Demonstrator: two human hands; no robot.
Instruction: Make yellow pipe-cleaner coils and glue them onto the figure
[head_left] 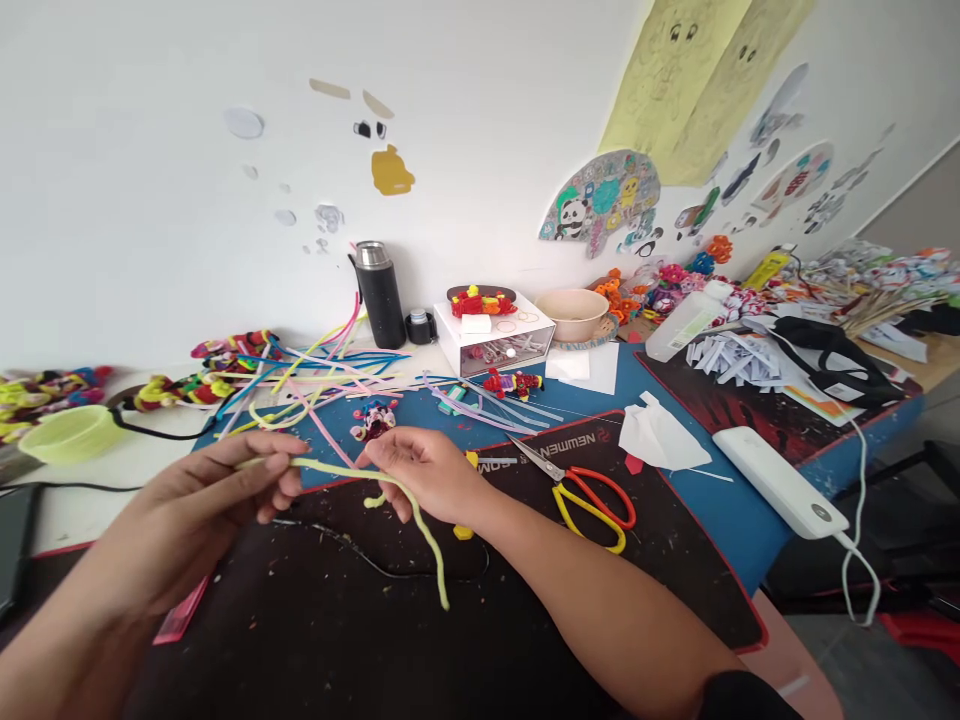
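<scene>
A pale yellow-green pipe cleaner (426,535) runs between my two hands above the black desk mat. My left hand (217,500) pinches one stretch of it between thumb and fingertips. Thumb and fingers of my right hand (420,465) close on it farther along, and one end hangs free below. A short curled bit of the same colour (375,501) shows under my right hand; whether it joins the held piece I cannot tell. Just behind my right hand lies a small pink and dark pipe-cleaner figure (373,418).
Scissors (592,500) with red and yellow handles lie on the mat at right. Loose coloured pipe cleaners (300,385) spread behind my hands. A black thermos (380,295), a white drawer box (495,340) and a beige bowl (572,315) stand along the wall. A white corded device (780,482) lies farther right.
</scene>
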